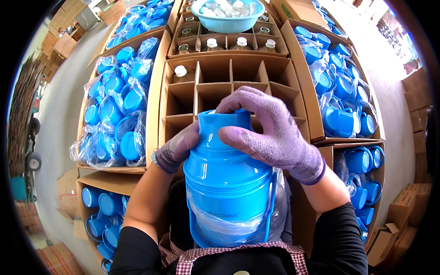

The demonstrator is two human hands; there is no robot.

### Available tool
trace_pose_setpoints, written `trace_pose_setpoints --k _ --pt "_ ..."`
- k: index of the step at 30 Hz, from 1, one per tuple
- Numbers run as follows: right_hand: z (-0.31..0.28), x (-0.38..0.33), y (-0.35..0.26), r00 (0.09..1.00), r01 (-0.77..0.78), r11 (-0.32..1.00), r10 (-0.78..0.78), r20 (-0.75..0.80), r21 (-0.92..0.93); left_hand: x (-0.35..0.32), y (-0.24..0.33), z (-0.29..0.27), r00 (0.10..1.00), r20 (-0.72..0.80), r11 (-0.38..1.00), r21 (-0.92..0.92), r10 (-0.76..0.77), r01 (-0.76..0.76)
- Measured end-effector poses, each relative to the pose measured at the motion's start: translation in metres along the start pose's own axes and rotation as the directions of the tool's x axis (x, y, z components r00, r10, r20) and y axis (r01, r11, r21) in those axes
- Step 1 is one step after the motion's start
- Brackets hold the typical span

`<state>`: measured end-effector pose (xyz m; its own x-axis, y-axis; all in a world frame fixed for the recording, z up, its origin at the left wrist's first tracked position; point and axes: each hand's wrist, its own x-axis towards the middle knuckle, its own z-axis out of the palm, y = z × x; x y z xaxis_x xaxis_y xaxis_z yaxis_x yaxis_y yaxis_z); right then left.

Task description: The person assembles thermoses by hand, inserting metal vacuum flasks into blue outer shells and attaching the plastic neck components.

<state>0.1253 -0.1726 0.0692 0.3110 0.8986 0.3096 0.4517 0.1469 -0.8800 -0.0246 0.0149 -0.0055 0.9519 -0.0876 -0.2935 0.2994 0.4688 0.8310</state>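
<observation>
A glossy blue thermos jug (227, 183) stands upright close against my body, its handle hanging down the sides and clear plastic film round its lower part. My left hand (176, 146), in a purple-grey glove, presses against the left of its neck, with the fingertips hidden behind. At the neck's right side is my right hand (275, 133), also gloved. Its fingers curve over the top rim and its thumb lies on the front of the neck. What is inside the jug is hidden.
Ahead lies a divided carton (213, 71) with one white-capped bottle (181, 72). Behind it, another divided carton (229, 46) holds several bottles, with a light-blue basin (228, 24) of small translucent pieces on top. Cartons of blue jugs flank both sides (112, 110).
</observation>
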Motion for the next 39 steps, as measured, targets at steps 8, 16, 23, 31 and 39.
trace_pose_setpoints --k 8,16,23,31,39 --pt "0.02 -0.025 0.016 0.999 0.034 0.978 -0.03 -0.026 0.205 -0.034 0.006 0.035 0.996 -0.083 0.999 0.011 0.046 -0.045" --pt "0.03 -0.025 0.067 0.999 0.016 0.737 -0.031 0.011 0.675 -0.05 0.019 0.066 0.953 -0.254 0.951 0.298 0.162 -0.082" --pt "0.002 -0.017 0.031 0.999 0.04 0.941 -0.047 0.012 0.335 -0.051 -0.002 0.045 0.924 -0.215 0.947 0.141 0.315 -0.29" --pt "0.012 -0.052 0.0 0.955 0.285 0.959 -0.284 -0.081 -0.002 -0.06 -0.057 0.04 0.729 -0.415 0.839 0.264 0.544 -0.476" --pt "0.032 -0.12 0.019 0.944 0.103 0.926 0.024 -0.33 0.363 -0.091 -0.062 0.061 0.629 -0.408 0.746 0.44 0.662 -0.5"
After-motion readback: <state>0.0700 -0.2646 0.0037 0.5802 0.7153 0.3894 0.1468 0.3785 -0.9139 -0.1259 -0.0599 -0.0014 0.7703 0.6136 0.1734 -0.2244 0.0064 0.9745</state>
